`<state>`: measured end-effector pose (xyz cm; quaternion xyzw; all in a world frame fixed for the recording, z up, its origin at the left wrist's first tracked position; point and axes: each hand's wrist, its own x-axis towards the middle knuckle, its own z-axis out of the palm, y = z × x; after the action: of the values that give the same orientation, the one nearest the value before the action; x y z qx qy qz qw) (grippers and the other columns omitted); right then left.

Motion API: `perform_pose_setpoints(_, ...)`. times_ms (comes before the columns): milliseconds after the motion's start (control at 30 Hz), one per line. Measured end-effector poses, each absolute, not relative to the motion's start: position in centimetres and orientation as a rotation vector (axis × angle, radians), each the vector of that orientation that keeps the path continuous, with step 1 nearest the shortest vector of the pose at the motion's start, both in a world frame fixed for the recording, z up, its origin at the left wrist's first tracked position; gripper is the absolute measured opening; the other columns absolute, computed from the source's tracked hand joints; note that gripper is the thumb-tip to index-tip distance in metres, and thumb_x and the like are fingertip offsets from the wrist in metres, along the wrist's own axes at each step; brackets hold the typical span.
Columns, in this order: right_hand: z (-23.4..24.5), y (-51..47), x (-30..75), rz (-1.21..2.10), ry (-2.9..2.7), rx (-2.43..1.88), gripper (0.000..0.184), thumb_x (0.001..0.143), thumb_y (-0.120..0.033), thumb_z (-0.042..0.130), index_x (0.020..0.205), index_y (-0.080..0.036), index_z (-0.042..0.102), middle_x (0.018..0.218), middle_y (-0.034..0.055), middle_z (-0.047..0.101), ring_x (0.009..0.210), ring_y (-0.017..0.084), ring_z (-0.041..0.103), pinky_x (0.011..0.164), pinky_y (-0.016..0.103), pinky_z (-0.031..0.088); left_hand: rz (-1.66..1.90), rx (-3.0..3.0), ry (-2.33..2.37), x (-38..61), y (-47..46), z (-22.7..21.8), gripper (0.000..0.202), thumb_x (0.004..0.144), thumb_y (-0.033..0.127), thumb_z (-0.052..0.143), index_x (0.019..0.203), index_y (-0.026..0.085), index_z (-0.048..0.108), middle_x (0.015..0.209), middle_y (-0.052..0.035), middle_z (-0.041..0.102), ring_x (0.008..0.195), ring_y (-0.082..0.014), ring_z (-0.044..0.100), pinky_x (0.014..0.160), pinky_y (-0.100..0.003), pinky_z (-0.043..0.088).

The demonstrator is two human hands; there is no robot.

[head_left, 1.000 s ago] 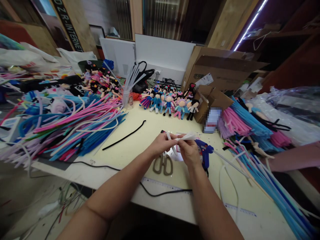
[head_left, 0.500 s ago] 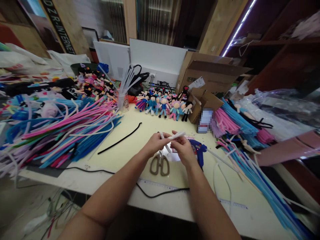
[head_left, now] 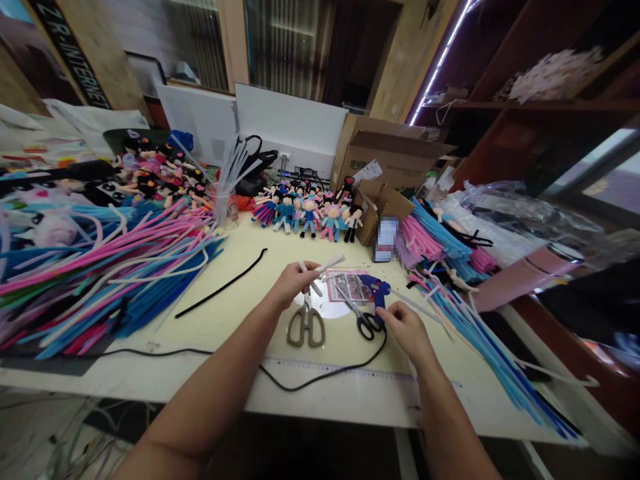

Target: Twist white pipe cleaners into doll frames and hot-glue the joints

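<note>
My left hand is closed on a bent white pipe cleaner, held just above the pale yellow table. My right hand hangs low over the table with its fingers curled, right beside the handle of the blue glue gun and the black-handled scissors; whether it touches them I cannot tell. Grey-handled scissors lie under my left hand. A small picture card lies between the hands.
Heaps of coloured pipe cleaners fill the left side, and more run along the right. Small dolls stand in a row at the back beside cardboard boxes. A black pipe cleaner and a black cable lie on the table. Another person's sleeve shows at right.
My right hand let go of the white pipe cleaner and dropped to the right, beside the glue gun. The left hand keeps the pipe cleaner. The view has shifted to the right.
</note>
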<state>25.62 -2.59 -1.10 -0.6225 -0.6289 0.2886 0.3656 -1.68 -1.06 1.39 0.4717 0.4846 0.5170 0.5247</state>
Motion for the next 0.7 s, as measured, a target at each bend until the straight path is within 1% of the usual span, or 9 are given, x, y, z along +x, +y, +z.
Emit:
perform_pose_setpoints(67, -1.3, -1.3, 26.3, 0.596, -1.586, -1.676, 0.034, 0.061, -0.050, 0.069, 0.058, -0.020, 0.052, 0.055, -0.0028, 0.051, 0.053, 0.014, 0.046, 0.052, 0.027, 0.035, 1.241, 1.127, 1.157, -1.6, -1.0, 1.2, 0.026, 0.065, 0.029, 0.063, 0.082, 0.010, 0.067, 0.052, 0.0027, 0.048, 0.042, -0.0054, 0.040, 0.042, -0.020, 0.029)
perform_pose_setpoints(100, -1.4, -0.7, 26.3, 0.595, -1.569, -1.685, 0.034, 0.058, -0.050, 0.070, 0.064, -0.020, 0.055, 0.060, -0.0016, 0.055, 0.055, 0.015, 0.049, 0.052, 0.027, 0.037, 1.239, 1.128, 1.160, -1.6, -0.9, 1.0, 0.026, 0.065, 0.029, 0.064, 0.082, 0.010, 0.067, 0.052, 0.0026, 0.048, 0.043, -0.0055, 0.040, 0.042, -0.020, 0.030)
perform_pose_setpoints(167, -1.4, 0.5, 25.7, 0.693, -1.554, -1.669, 0.040, 0.056, -0.050, 0.071, 0.080, -0.019, 0.061, 0.067, 0.0004, 0.061, 0.058, 0.017, 0.055, 0.053, 0.028, 0.040, 1.229, 1.132, 1.169, -1.7, -0.8, 0.8, 0.027, 0.064, 0.029, 0.065, 0.083, 0.010, 0.067, 0.053, 0.0023, 0.049, 0.043, -0.0056, 0.041, 0.042, -0.020, 0.031)
perform_pose_setpoints(233, -1.4, 1.3, 24.9, 0.804, -1.583, -1.652, 0.044, 0.058, -0.050, 0.070, 0.089, -0.019, 0.064, 0.069, 0.0013, 0.065, 0.060, 0.019, 0.058, 0.055, 0.030, 0.042, 1.218, 1.134, 1.176, -1.7, -0.7, 0.6, 0.028, 0.064, 0.029, 0.065, 0.084, 0.010, 0.067, 0.054, 0.0019, 0.051, 0.043, -0.0056, 0.041, 0.043, -0.020, 0.031)
perform_pose_setpoints(367, -1.6, 2.1, 23.8, 0.817, -1.618, -1.713, 0.036, 0.061, -0.050, 0.067, 0.080, -0.019, 0.070, 0.059, 0.0008, 0.064, 0.059, 0.021, 0.058, 0.055, 0.032, 0.043, 1.200, 1.163, 1.181, -2.0, -0.6, 0.6, 0.029, 0.065, 0.031, 0.065, 0.086, 0.011, 0.067, 0.060, 0.0002, 0.056, 0.042, -0.0051, 0.040, 0.041, -0.020, 0.031)
perform_pose_setpoints(500, -2.0, 2.1, 24.1, 0.825, -1.459, -1.728, 0.037, 0.061, -0.050, 0.067, 0.076, -0.017, 0.071, 0.055, 0.0030, 0.063, 0.055, 0.021, 0.057, 0.050, 0.032, 0.043, 1.173, 1.228, 1.273, -2.0, -0.5, 0.4, 0.032, 0.068, 0.034, 0.062, 0.091, 0.013, 0.068, 0.063, -0.0003, 0.058, 0.041, -0.0057, 0.040, 0.039, -0.020, 0.029)
perform_pose_setpoints(567, -1.9, 1.8, 24.3, 0.875, -1.354, -1.652, 0.039, 0.060, -0.049, 0.069, 0.078, -0.014, 0.071, 0.057, 0.0043, 0.063, 0.051, 0.019, 0.055, 0.046, 0.030, 0.042, 1.171, 1.277, 1.340, -2.1, -0.5, 0.2, 0.031, 0.069, 0.035, 0.061, 0.091, 0.014, 0.068, 0.064, -0.0011, 0.060, 0.045, -0.0075, 0.044, 0.043, -0.020, 0.033)
perform_pose_setpoints(633, -1.4, 1.4, 24.2, 0.935, -1.293, -1.532, 0.041, 0.061, -0.048, 0.069, 0.083, -0.013, 0.070, 0.058, 0.0033, 0.061, 0.048, 0.015, 0.052, 0.042, 0.027, 0.040, 1.188, 1.330, 1.390, -2.1, -0.4, -0.1, 0.029, 0.070, 0.035, 0.060, 0.088, 0.014, 0.069, 0.069, -0.0030, 0.063, 0.054, -0.0106, 0.052, 0.051, -0.021, 0.039)
perform_pose_setpoints(700, -0.6, 1.0, 23.9, 0.984, -1.280, -1.425, 0.040, 0.064, -0.048, 0.067, 0.084, -0.014, 0.069, 0.059, 0.0019, 0.060, 0.047, 0.013, 0.049, 0.040, 0.025, 0.038, 1.197, 1.374, 1.419, -2.1, -0.2, -0.4, 0.027, 0.071, 0.034, 0.059, 0.087, 0.015, 0.069, 0.073, -0.0041, 0.065, 0.062, -0.0130, 0.056, 0.059, -0.022, 0.042)
